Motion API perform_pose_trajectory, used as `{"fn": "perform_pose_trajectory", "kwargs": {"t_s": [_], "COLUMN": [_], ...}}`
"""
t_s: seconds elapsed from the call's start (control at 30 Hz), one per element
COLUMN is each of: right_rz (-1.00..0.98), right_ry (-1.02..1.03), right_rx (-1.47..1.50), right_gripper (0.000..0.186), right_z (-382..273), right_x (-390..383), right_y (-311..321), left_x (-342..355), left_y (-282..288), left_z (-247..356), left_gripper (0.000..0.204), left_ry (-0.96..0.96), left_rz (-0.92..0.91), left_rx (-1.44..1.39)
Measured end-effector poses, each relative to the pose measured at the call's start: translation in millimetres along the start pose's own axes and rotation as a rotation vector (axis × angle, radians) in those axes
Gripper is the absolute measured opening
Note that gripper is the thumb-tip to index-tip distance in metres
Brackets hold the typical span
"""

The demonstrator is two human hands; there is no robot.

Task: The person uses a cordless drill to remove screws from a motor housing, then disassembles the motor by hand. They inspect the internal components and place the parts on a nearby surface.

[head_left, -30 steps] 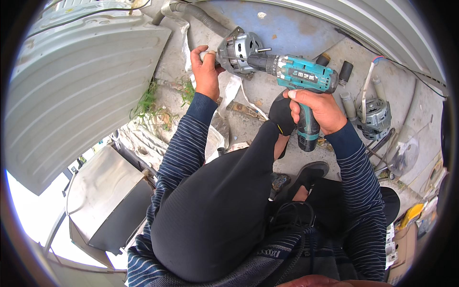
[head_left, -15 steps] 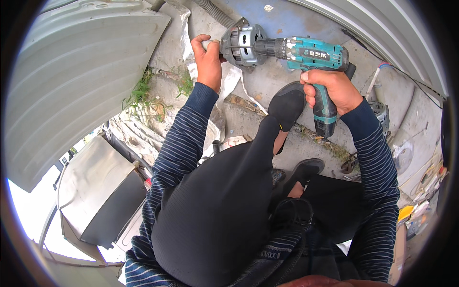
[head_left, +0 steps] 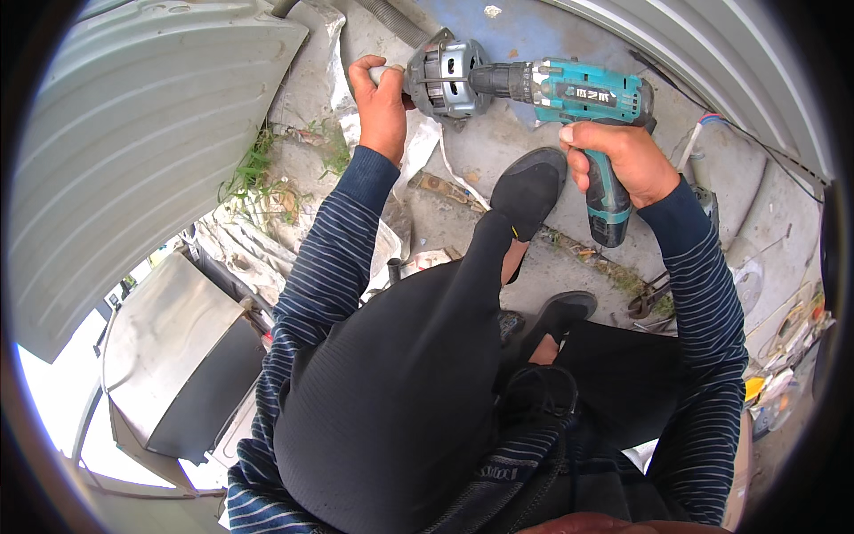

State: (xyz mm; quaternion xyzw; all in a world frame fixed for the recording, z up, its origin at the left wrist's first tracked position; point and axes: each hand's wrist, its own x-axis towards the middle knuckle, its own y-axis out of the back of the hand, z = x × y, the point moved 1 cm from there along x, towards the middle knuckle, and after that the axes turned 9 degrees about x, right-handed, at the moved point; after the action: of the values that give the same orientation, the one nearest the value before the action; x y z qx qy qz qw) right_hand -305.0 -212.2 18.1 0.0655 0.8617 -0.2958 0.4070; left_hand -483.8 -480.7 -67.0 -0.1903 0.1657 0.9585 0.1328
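Left hand [head_left: 384, 105] closed around the left end of a small grey electric motor [head_left: 445, 78], fingers wrapped over a pale stub at that end, holding it up at the far middle of the scene. Right hand [head_left: 623, 162] clenched on the grip of a teal cordless drill [head_left: 583, 107], index finger at the trigger, battery base pointing down toward the near side. Drill held level, its dark chuck aimed left and pressed against the right face of the motor. Both sleeves dark blue with thin pale stripes. Between the forearms, a raised knee in black trousers, with a black shoe [head_left: 527, 189] just below the drill and a second black shoe [head_left: 560, 311] nearer, both on the concrete ground [head_left: 498, 151]. Far left, a large curved sheet of ribbed grey metal [head_left: 133, 133]; patches of green weeds [head_left: 258, 169] at its lower edge, beside crumpled white sacking [head_left: 258, 258]. Near left, a box-like metal appliance casing [head_left: 178, 356] with a dark side. Far right, another ribbed metal panel [head_left: 712, 62], with loose wires [head_left: 703, 133] under it. Right of the legs, pliers [head_left: 648, 303] lying on the ground, and small bits of scrap along the right rim, too blurred to name.
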Motion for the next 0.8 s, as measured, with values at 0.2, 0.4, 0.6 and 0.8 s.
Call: {"fn": "perform_pose_trajectory", "kwargs": {"t_s": [0.2,0.4,0.6,0.8], "right_rz": [0.007,0.016,0.026,0.048], "right_ry": [0.016,-0.004,0.019,0.036], "right_rx": [0.023,0.036,0.041,0.054], "right_gripper": [0.022,0.019,0.018,0.021], "right_z": [2,3,6,15], "right_x": [-4,-3,-10,-13], "right_y": [-3,-6,-7,-10], "left_x": [-2,1,-3,-3], "left_y": [-1,0,-1,0], "left_z": [6,10,14,17], "left_gripper": [0.033,0.035,0.036,0.037], "left_ry": [0.022,0.033,0.047,0.054], "left_rz": [0.011,0.009,0.009,0.005], "left_rx": [-0.048,-0.017,-0.019,-0.022]}}
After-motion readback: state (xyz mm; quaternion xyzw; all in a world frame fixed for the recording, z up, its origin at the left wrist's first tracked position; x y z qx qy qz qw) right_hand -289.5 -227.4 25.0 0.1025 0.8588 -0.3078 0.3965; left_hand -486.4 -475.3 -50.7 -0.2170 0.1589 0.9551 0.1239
